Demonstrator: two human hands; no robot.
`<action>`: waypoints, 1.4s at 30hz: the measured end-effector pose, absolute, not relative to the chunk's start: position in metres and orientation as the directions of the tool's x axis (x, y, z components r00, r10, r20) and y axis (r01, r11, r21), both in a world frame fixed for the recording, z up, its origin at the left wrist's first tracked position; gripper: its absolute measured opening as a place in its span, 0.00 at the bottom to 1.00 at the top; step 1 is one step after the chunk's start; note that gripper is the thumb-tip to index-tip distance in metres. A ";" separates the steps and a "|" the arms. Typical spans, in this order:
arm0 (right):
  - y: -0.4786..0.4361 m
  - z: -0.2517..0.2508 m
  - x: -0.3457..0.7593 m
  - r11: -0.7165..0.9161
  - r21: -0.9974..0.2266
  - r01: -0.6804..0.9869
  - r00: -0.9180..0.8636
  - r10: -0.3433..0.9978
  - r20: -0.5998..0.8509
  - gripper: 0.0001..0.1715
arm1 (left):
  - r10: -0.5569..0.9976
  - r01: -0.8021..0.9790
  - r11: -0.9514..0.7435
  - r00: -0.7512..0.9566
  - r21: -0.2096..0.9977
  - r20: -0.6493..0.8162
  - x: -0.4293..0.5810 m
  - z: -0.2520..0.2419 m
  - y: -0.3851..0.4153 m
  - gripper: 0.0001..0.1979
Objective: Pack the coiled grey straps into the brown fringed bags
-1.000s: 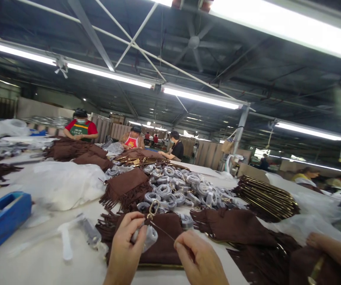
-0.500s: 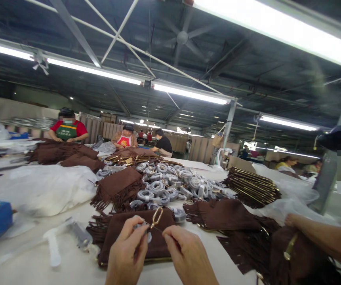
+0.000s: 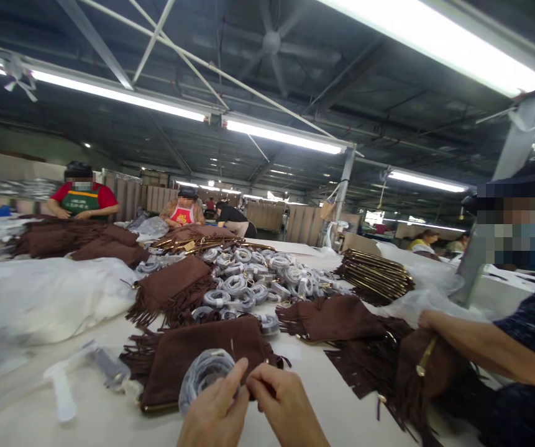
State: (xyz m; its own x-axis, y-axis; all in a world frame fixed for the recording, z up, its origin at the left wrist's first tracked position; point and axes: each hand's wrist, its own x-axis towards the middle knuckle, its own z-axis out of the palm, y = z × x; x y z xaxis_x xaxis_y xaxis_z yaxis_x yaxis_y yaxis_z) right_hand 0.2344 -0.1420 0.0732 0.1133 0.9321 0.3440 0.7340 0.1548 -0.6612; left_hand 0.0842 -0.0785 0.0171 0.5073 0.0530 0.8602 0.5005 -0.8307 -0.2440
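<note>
My left hand [image 3: 215, 413] and my right hand [image 3: 282, 405] meet low in the middle, fingertips pinched together. The left hand pinches a coiled strap wrapped in clear plastic [image 3: 204, 374]. The right hand's fingers are closed against the same spot; what they grip is hidden. Just beyond the hands a brown fringed suede bag [image 3: 197, 357] lies flat on the white table [image 3: 323, 385].
A heap of plastic-wrapped coiled straps [image 3: 253, 279] and more brown fringed bags [image 3: 332, 320] cover the table's middle. White plastic sheeting [image 3: 43, 298] lies at the left. A co-worker's forearm [image 3: 476, 347] rests on bags at the right. Other people work at the far end.
The gold clasp seen between my hands is no longer visible. The wrapped strap coil now shows at my left fingers, and both hands have dropped lower and closer together. The view has swung right.
</note>
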 end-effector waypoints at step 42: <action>-0.173 0.076 0.330 0.241 -0.717 0.654 0.302 0.786 0.540 0.14 | 0.537 0.571 -0.813 0.664 0.111 0.521 0.049 0.032 -0.047 0.12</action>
